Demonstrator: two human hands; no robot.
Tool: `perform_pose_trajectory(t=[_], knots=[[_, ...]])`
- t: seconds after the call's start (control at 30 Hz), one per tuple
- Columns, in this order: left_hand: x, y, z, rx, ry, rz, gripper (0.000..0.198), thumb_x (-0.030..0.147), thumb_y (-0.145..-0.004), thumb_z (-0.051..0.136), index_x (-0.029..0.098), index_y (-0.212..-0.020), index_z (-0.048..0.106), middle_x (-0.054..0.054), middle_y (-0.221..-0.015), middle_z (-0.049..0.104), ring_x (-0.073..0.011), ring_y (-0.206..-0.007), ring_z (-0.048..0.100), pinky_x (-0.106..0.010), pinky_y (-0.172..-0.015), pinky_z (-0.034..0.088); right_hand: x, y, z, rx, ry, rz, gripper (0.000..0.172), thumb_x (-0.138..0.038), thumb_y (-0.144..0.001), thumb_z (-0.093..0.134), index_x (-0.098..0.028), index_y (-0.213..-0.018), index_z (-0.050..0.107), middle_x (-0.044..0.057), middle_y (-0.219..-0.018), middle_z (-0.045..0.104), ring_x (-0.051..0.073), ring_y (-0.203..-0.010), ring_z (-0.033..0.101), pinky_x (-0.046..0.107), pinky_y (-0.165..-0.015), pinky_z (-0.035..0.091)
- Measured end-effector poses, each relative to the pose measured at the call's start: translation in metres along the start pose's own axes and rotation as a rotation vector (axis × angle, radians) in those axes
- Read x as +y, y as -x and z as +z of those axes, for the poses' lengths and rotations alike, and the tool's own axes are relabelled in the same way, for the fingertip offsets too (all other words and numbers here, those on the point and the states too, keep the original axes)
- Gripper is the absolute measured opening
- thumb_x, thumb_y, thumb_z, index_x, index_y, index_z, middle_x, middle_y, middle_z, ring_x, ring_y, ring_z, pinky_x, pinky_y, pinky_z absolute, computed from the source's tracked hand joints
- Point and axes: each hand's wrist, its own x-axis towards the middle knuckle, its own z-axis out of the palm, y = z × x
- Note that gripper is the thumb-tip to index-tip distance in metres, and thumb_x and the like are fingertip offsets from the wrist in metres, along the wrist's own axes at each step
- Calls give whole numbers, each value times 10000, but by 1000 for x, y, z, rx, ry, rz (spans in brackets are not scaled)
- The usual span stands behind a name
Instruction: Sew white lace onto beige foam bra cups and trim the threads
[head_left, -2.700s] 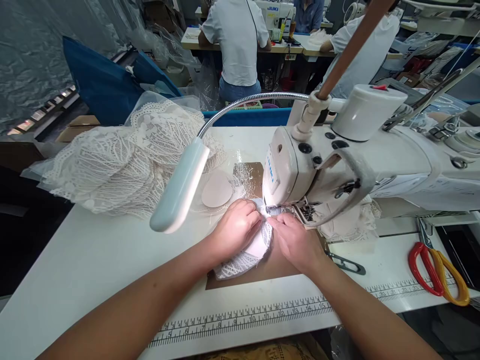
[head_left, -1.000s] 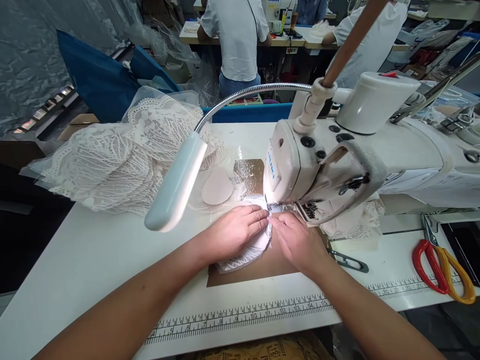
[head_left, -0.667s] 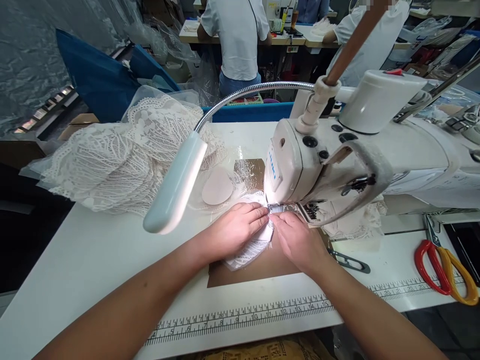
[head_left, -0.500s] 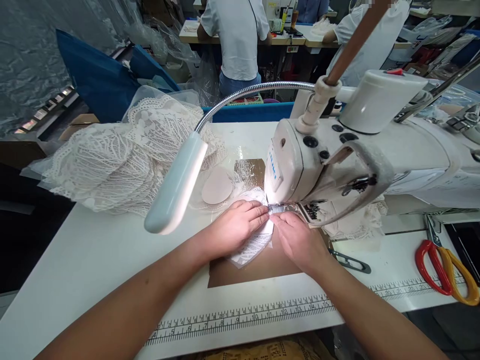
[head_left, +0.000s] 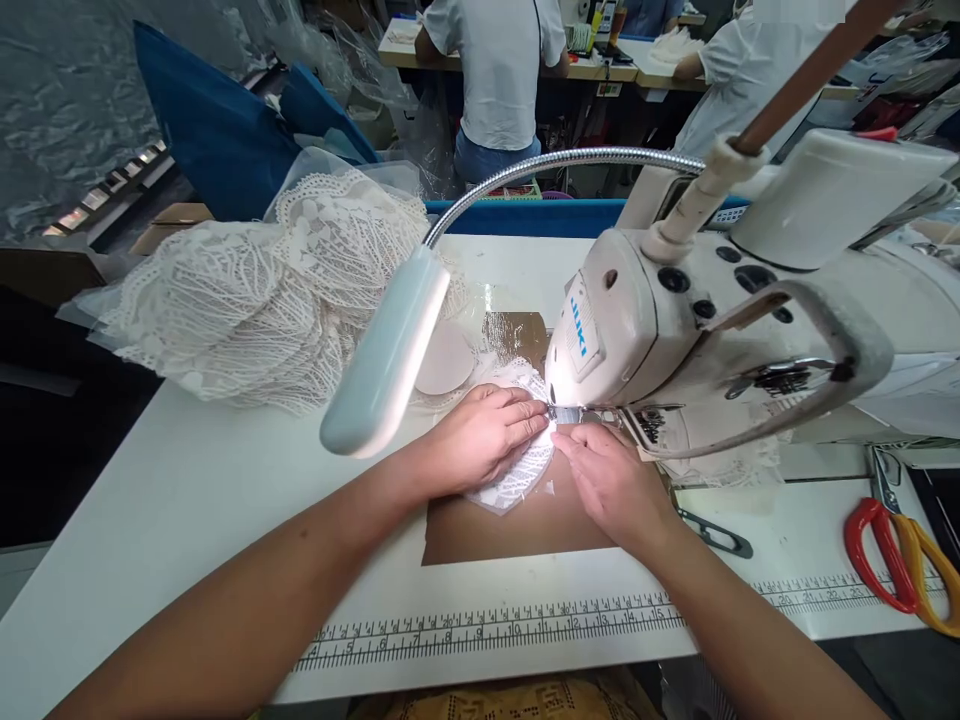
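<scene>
A white lace piece (head_left: 517,480), rounded with a pointed lower end, lies under the needle area of a white sewing machine (head_left: 615,310). My left hand (head_left: 491,430) rests flat on the lace, fingers stretched toward the presser foot (head_left: 568,414). On the other side, my right hand (head_left: 611,475) has thumb and forefinger closed at the lace's right edge, just in front of the foot. The fingertips of both hands are close together. The needle itself is hard to make out in the lamp's glare. A pale round pad (head_left: 445,360) lies behind my left hand.
A lamp head (head_left: 382,360) on a bendy metal neck hangs above my left forearm. Lace pieces (head_left: 225,310) are heaped at the left. Thread snips (head_left: 716,535) and scissors (head_left: 892,550) lie right. A printed ruler (head_left: 480,640) runs along the front edge. Two people (head_left: 499,80) work beyond.
The view has shifted, so most things sit a little differently in the picture. The lace's pointed end has come slightly nearer the machine. Both hands keep about the same hold.
</scene>
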Motion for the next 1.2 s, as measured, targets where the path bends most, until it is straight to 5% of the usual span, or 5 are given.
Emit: perform_pose_trajectory(t=[0.43, 0.6, 0.77, 1.2], knots=[[4, 6, -7, -13, -63, -76, 299, 270, -950, 445, 160, -1172, 612, -142, -1207, 606, -276, -1073, 528, -414, -867, 419, 3, 2, 2, -18, -24, 88, 485, -86, -848, 435, -251, -1271, 607, 99, -1039, 661, 225, -940, 598, 340, -809, 509], [13, 6, -14, -100, 35, -108, 243, 341, -908, 512, 142, -970, 637, -95, -948, 623, -212, -850, 545, -332, -757, 430, 3, 3, -1, -3, -35, 87, 468, -84, -840, 441, -260, -1229, 633, 88, -1010, 670, 227, -940, 604, 341, -795, 517], [13, 7, -6, -31, 50, -143, 272, 239, -953, 415, 141, -770, 590, -55, -760, 603, -160, -694, 506, -273, -643, 397, 2, 2, -2, -5, -35, 85, 453, -67, -834, 429, -232, -1191, 653, 91, -973, 667, 214, -914, 599, 310, -754, 509], [7, 6, -8, -20, 187, -149, 242, 299, -947, 456, 148, -843, 613, -39, -797, 636, -157, -742, 567, -270, -700, 436, -4, -2, -7, -68, -3, -5, 522, 19, -759, 428, -260, -1146, 641, 25, -897, 595, 153, -776, 466, 241, -595, 323]])
